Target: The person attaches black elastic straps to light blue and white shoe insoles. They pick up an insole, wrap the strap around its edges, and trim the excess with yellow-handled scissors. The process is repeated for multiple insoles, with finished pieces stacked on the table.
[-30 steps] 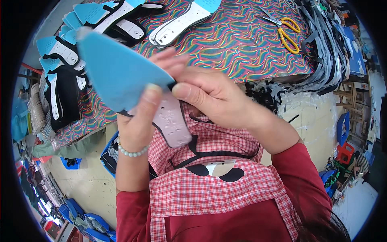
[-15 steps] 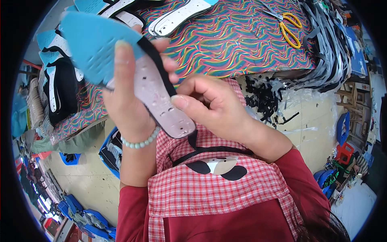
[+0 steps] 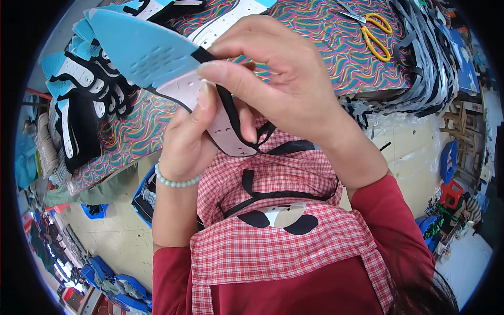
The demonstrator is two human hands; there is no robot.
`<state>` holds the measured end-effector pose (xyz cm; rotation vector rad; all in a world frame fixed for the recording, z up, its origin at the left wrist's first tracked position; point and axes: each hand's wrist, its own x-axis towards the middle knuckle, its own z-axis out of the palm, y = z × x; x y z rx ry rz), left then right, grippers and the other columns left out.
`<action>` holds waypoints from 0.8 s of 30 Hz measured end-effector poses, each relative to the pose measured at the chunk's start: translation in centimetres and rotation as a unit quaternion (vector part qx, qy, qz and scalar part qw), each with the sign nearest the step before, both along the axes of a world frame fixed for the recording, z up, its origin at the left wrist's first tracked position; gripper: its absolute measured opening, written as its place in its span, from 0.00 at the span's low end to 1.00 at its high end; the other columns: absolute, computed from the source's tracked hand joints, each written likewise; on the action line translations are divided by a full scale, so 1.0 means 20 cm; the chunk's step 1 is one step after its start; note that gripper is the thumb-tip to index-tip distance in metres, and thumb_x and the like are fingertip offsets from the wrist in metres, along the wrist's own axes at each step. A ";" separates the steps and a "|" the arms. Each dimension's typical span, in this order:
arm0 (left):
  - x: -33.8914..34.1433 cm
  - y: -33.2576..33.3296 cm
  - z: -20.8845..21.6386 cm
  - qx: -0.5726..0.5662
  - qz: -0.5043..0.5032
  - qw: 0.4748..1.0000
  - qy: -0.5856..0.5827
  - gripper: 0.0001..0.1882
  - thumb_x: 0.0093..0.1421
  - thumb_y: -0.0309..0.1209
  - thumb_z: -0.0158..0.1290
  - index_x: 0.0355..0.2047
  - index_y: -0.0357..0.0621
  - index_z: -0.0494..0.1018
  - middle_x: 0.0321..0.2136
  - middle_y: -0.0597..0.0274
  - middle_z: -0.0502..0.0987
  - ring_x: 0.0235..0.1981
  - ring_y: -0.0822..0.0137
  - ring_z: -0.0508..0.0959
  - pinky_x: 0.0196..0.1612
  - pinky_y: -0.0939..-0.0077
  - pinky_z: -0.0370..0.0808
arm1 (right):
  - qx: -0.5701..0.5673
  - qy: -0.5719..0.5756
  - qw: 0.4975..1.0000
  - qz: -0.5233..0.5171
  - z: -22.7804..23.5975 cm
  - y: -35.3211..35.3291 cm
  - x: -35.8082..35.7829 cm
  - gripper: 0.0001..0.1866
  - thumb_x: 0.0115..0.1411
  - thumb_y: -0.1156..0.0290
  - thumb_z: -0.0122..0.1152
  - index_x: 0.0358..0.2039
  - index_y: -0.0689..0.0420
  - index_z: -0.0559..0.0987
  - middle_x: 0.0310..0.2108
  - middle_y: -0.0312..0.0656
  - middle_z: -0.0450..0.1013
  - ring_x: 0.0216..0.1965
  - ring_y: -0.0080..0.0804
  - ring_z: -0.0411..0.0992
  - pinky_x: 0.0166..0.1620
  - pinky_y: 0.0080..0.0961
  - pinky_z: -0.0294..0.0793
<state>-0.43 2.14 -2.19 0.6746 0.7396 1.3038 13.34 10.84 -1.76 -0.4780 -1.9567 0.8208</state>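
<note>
Held up over my lap is a shoe insole (image 3: 149,50), its front part blue with rows of small perforations and its heel part pale pinkish white. My left hand (image 3: 184,136), wearing a beaded bracelet (image 3: 178,182), grips the pale part from the near side, thumb on top and some fingers beneath. Along the insole's right edge runs a narrow black strip (image 3: 228,107). My right hand (image 3: 294,79) is closed on this edge beside the border of blue and pale, thumb and forefinger pinching the strip. A loose black end (image 3: 266,132) hangs near the heel.
More insoles (image 3: 79,71) lie in an overlapping pile at the far left, others (image 3: 226,22) behind my hands on the wavy-patterned tabletop (image 3: 336,65). Yellow-handled scissors (image 3: 378,39) rest at the far right. Black and grey strips (image 3: 433,68) hang over the right edge. A red stool (image 3: 450,194) stands beyond.
My right hand has moved up the edge from the heel to the middle of the insole. My left thumb has slid from the blue part to the pale part, and the insole has turned slightly.
</note>
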 end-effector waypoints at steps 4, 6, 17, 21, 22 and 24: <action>-0.09 0.04 -0.03 0.064 0.048 0.995 0.067 0.22 0.68 0.43 0.41 0.37 0.32 0.72 0.18 0.64 0.67 0.34 0.63 0.75 0.48 0.67 0.68 | -0.239 0.059 0.968 0.039 -0.09 -0.07 0.04 0.22 0.59 0.68 0.58 0.53 0.60 0.69 0.34 0.38 0.74 0.36 0.28 0.72 0.41 0.25 0.70; -0.14 0.02 -0.06 0.100 0.068 0.984 0.130 0.22 0.68 0.42 0.41 0.36 0.32 0.72 0.18 0.64 0.67 0.35 0.64 0.75 0.49 0.65 0.67 | -0.369 0.002 0.924 0.103 -0.15 -0.13 0.08 0.24 0.62 0.71 0.54 0.59 0.59 0.65 0.38 0.35 0.74 0.37 0.23 0.71 0.40 0.23 0.70; -0.11 -0.04 -0.03 0.135 0.102 0.938 -0.302 0.16 0.68 0.44 0.39 0.42 0.48 0.71 0.21 0.69 0.66 0.30 0.70 0.70 0.55 0.58 0.67 | -0.035 -0.166 0.985 -0.038 -0.09 -0.35 0.08 0.21 0.58 0.59 0.59 0.46 0.59 0.71 0.37 0.46 0.74 0.30 0.40 0.76 0.29 0.31 0.75; -0.03 -0.05 0.02 0.066 0.146 0.973 -0.165 0.20 0.67 0.46 0.42 0.46 0.44 0.70 0.29 0.64 0.74 0.36 0.67 0.73 0.52 0.60 0.68 | -0.150 -0.026 0.987 -0.040 -0.14 -0.42 0.02 0.21 0.63 0.61 0.55 0.48 0.64 0.69 0.35 0.51 0.74 0.32 0.38 0.77 0.33 0.27 0.75; 0.00 -0.07 0.06 0.005 0.174 0.981 -0.084 0.21 0.66 0.47 0.43 0.47 0.43 0.70 0.32 0.63 0.76 0.38 0.66 0.74 0.51 0.61 0.69 | -0.142 -0.049 0.988 -0.031 -0.11 -0.38 0.04 0.20 0.63 0.62 0.55 0.48 0.64 0.69 0.35 0.50 0.74 0.32 0.39 0.77 0.34 0.28 0.75; -0.13 -0.19 -0.03 -0.063 0.031 0.992 0.101 0.18 0.61 0.41 0.52 0.44 0.39 0.73 0.39 0.56 0.77 0.42 0.62 0.75 0.49 0.63 0.69 | -0.069 -0.131 0.988 -0.051 -0.10 -0.27 0.11 0.18 0.62 0.64 0.55 0.47 0.63 0.70 0.35 0.48 0.75 0.32 0.38 0.77 0.33 0.28 0.75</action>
